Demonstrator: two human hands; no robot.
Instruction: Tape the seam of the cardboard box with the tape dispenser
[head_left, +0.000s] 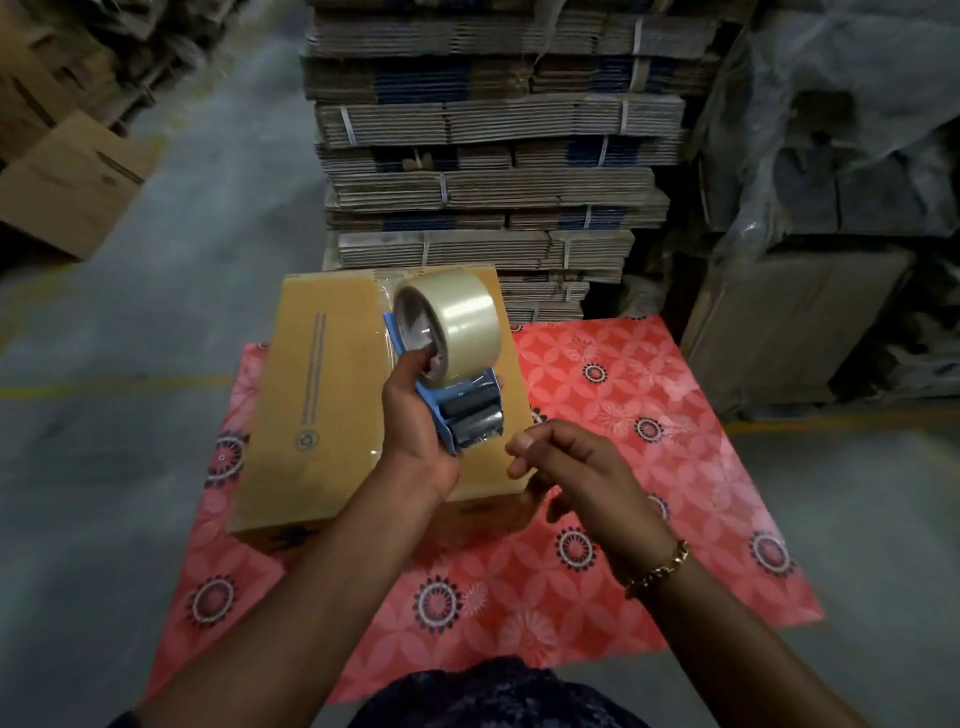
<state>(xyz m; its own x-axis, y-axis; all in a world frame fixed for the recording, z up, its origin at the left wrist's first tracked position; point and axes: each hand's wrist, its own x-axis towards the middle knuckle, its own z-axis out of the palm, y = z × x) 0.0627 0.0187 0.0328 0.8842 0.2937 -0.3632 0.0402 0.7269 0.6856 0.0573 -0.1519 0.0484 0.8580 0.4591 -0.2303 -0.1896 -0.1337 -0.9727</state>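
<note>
A closed brown cardboard box (322, 395) lies on a red patterned mat (649, 441). Clear tape runs along its top seam at the far end. My left hand (415, 431) grips a blue tape dispenser (462, 410) above the box, its clear tape roll (457, 322) pointing away from me. My right hand (566, 467) hovers just right of the dispenser's roller end, fingers curled with thumb and forefinger close together. Whether a tape end is pinched between them is too unclear to tell. The near part of the seam is hidden under my hands.
A tall stack of bundled flat cardboard (493, 156) stands right behind the box. Plastic-wrapped boxes (831, 208) fill the right side. Open cartons (67, 176) sit at the far left on the grey concrete floor (156, 364).
</note>
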